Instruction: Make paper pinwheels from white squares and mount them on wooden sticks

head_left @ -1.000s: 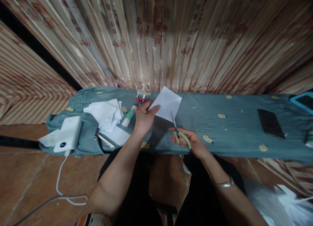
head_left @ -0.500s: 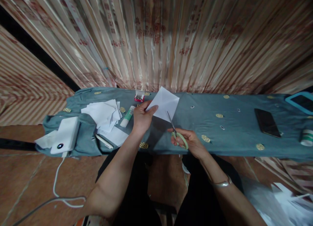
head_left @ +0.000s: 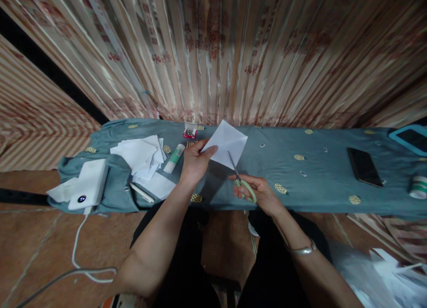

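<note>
A white square of paper [head_left: 230, 141] with crease lines is pinched at its left corner by my left hand [head_left: 196, 161], thumb on top. The sheet is held up above the cloth, turned like a diamond. My right hand [head_left: 255, 190] grips a pair of scissors [head_left: 248, 190] by their light green handles. Their blades point up and left at the paper's lower edge, with one blade showing over the sheet. Whether the other blade lies behind the paper I cannot tell. Close to my left hand lies a green and white glue stick [head_left: 174, 158].
On the teal cloth [head_left: 280, 166], left, lie a paper stack [head_left: 142, 153], a white pen [head_left: 142, 193] and a white power bank [head_left: 89, 183] with a cable. A small red box [head_left: 190, 132] stands behind. Right are a dark phone [head_left: 364, 166] and a blue-framed tablet [head_left: 410, 139].
My left hand and the paper have shifted slightly to the right, further over the scissor blades. My right hand and the scissors stay almost in place.
</note>
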Motion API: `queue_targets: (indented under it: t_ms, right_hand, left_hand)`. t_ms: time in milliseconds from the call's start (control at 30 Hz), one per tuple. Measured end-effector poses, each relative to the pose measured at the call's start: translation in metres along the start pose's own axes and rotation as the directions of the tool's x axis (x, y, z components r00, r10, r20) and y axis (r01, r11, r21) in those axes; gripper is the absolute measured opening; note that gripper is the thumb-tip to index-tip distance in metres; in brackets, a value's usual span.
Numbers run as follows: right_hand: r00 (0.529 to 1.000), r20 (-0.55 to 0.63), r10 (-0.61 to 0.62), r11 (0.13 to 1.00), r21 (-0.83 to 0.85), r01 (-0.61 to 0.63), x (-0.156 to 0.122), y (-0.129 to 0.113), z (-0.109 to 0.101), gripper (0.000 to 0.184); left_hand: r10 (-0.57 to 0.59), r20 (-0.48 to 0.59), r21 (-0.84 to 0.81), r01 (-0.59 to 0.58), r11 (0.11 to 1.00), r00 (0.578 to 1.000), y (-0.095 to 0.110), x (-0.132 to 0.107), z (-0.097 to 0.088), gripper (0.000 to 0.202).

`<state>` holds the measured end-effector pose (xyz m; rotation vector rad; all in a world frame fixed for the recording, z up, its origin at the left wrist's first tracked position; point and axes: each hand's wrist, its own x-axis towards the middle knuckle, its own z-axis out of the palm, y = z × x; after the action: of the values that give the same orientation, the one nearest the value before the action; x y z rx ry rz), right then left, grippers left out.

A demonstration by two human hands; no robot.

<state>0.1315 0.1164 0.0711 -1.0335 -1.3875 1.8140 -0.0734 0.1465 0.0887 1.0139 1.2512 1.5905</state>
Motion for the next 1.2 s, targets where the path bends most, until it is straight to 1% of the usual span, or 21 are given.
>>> queue_targets:
  t_ms: [200,400,533,800,1067,1200]
  right_hand:
    - [1.0,0.002,0.001,1.0,-0.015,-0.001,-0.001,-0.002,0.0,0.048]
    - [1.0,-0.003,-0.002,1.0,-0.008,0.001,-0.001,-0.002,0.0,0.05]
    - [1.0,-0.016,-0.002,1.0,-0.004,0.002,-0.001,-0.002,0.0,0.051]
    - [1.0,-0.026,0.009,1.0,-0.021,-0.01,-0.001,-0.007,0.002,0.051]
    - [1.0,-0.018,-0.01,0.999,-0.034,0.009,-0.001,-0.002,0.0,0.048]
    - [1.0,-0.024,0.006,1.0,-0.024,-0.007,-0.001,-0.003,0.0,0.047]
  left_hand:
    - [0.01,-0.006,0.0,-0.01,1.0,1.0,0.001,-0.001,0.001,0.024]
    - [-0.05,0.04,-0.04,0.052,0.998,0.998,-0.001,-0.002,0.001,0.029]
    - [-0.031,0.063,-0.046,0.034,0.998,0.998,-0.004,-0.002,0.0,0.029]
    - [-0.02,0.061,-0.007,0.02,1.0,0.998,-0.006,-0.003,-0.001,0.028]
    - [-0.004,0.082,-0.009,0.005,1.0,0.997,-0.009,-0.003,-0.002,0.027]
    - [-0.006,0.08,-0.02,0.008,1.0,0.997,-0.009,-0.003,-0.002,0.026]
